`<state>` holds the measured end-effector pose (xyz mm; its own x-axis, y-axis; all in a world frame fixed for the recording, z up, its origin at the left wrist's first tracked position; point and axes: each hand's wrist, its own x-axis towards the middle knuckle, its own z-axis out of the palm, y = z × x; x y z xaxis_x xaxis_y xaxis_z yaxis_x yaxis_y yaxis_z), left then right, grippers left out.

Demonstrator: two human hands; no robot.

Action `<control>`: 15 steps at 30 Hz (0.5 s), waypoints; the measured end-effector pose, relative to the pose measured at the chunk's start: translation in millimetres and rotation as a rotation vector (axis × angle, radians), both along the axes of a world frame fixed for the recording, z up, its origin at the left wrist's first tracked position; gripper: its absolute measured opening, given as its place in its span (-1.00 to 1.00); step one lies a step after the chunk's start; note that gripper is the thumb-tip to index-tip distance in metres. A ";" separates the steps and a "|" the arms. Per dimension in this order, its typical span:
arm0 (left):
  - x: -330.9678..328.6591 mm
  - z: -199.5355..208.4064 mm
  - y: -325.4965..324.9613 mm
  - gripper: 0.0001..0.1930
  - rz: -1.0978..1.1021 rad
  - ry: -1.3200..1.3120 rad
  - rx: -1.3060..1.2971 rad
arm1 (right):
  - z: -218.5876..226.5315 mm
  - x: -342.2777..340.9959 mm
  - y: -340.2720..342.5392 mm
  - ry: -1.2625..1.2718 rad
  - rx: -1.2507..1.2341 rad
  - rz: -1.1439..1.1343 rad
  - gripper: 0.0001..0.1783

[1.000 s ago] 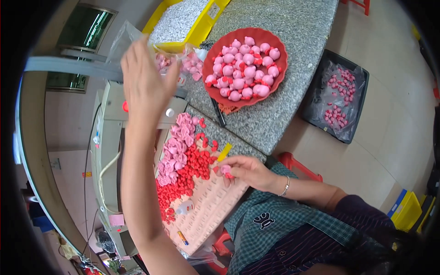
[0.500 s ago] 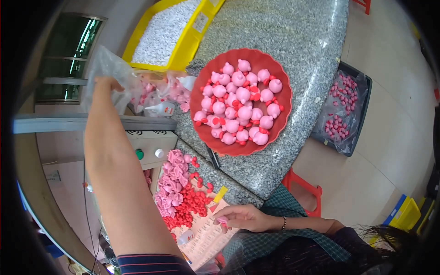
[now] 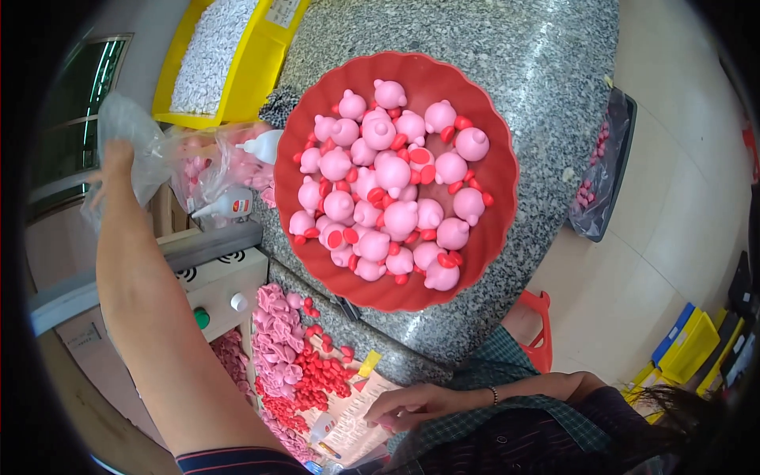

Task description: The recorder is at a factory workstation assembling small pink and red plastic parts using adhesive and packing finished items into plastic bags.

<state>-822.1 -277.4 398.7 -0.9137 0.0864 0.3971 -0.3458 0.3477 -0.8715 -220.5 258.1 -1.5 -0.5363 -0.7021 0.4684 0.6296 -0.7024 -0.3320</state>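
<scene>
- The widest passage is offered along the right edge of the granite surface (image 3: 546, 103), past the red bowl (image 3: 491, 229), and on across the far part.
- The middle is taken up by the bowl; only a narrow strip is left between its rim and the yellow bin (image 3: 277, 55).
- The left edge is crowded by clear bags (image 3: 131, 119) and two white bottles (image 3: 230, 204) — one seen right at the bowl's rim.
- Below them, the way is barred by a metal bar (image 3: 210, 247), itself crossed by the left arm (image 3: 127, 261).
- The board (image 3: 360, 423) is crowded by pink pieces (image 3: 275, 348) and red pieces (image 3: 321, 372); its right side is overlapped by the right hand (image 3: 408, 406).
</scene>
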 end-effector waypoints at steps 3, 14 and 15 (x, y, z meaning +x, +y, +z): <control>-33.0 -157.6 -5.9 -0.58 0.163 -0.481 -0.199 | -9.2 -29.0 -20.1 -0.129 0.078 -0.026 -0.60; 92.4 -80.6 219.3 -0.76 0.440 -0.111 -0.143 | -19.6 -34.3 -12.7 -0.170 0.127 0.011 -0.54; 92.4 -57.6 225.4 -0.76 0.448 -0.095 -0.152 | -16.9 -33.4 -13.2 -0.155 0.115 0.017 -0.54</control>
